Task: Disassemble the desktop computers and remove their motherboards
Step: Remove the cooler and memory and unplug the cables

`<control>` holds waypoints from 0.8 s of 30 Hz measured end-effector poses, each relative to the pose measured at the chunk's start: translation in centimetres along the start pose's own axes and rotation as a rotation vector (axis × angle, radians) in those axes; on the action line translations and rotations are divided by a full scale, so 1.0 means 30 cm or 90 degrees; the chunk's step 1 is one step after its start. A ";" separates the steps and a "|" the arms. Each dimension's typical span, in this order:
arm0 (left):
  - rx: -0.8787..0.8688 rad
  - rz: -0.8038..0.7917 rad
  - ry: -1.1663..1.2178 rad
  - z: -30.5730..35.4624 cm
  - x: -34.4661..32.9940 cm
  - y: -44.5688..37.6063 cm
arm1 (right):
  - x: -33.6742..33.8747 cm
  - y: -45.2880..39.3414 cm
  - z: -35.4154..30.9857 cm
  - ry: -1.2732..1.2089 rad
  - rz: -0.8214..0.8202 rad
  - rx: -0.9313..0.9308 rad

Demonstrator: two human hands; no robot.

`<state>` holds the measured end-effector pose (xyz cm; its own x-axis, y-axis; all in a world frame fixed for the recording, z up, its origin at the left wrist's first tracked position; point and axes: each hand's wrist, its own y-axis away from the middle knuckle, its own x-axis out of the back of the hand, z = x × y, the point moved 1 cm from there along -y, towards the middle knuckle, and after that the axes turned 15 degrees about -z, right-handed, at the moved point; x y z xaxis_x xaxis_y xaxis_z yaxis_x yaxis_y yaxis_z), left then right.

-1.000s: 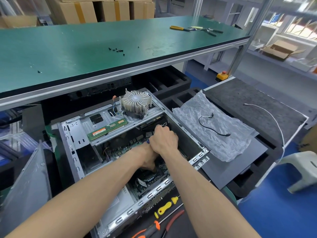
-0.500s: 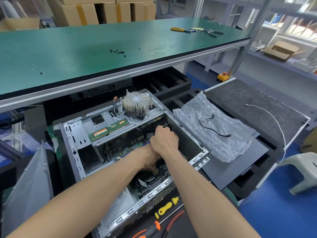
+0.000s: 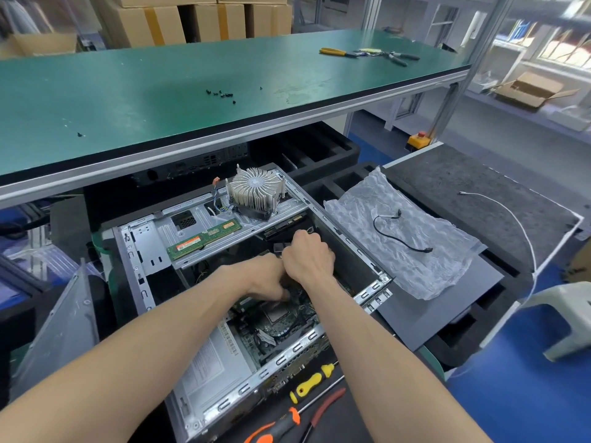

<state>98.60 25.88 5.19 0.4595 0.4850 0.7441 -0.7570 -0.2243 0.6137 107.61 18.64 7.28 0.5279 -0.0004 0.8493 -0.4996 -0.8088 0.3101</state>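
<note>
A green bench (image 3: 160,100) spans the top of the view, with a scatter of small black screws (image 3: 220,93) near its middle and pliers (image 3: 367,54) toward its far right end. Below its front edge lies the open case (image 3: 140,251), a grey metal desktop chassis on its side. A sheet of bubble wrap (image 3: 415,251) sits just right of the case on black foam, with a short black cable (image 3: 399,231) on it; a white cable (image 3: 511,212) trails over the grey pad farther right.

Inside the case the motherboard (image 3: 278,321) is in the lower middle, its bare CPU socket showing, beside a labelled metal box (likely the power supply) (image 3: 211,362). On the case's upper bracket rest a round finned heatsink (image 3: 256,193) and a green RAM stick (image 3: 204,239).

Both hands reach deep into the case, touching each other. The right hand (image 3: 308,255) is curled into a fist over something dark near the far wall; what it grips is hidden. The left hand (image 3: 268,278) has its fingers bent down onto the board, but whether they clamp anything I cannot tell.

A yellow screwdriver (image 3: 308,383) and orange-handled tools (image 3: 275,426) lie just in front of the case.
</note>
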 end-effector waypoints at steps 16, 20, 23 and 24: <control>0.015 0.023 0.287 -0.106 0.011 0.009 | -0.024 -0.012 0.016 -0.010 -0.176 -0.080; 0.033 0.044 0.313 -0.113 0.015 0.013 | -0.030 -0.001 0.009 0.044 -0.251 -0.080; 0.035 0.088 0.269 -0.102 0.024 0.017 | -0.024 0.007 0.001 0.053 -0.262 -0.063; 0.036 0.104 0.254 -0.099 0.025 0.018 | -0.021 0.009 -0.004 0.032 -0.260 -0.059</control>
<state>97.14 28.62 5.30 0.1126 0.7254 0.6791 -0.7734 -0.3651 0.5183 107.05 18.49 6.88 0.6623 0.3393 0.6680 -0.3173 -0.6807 0.6603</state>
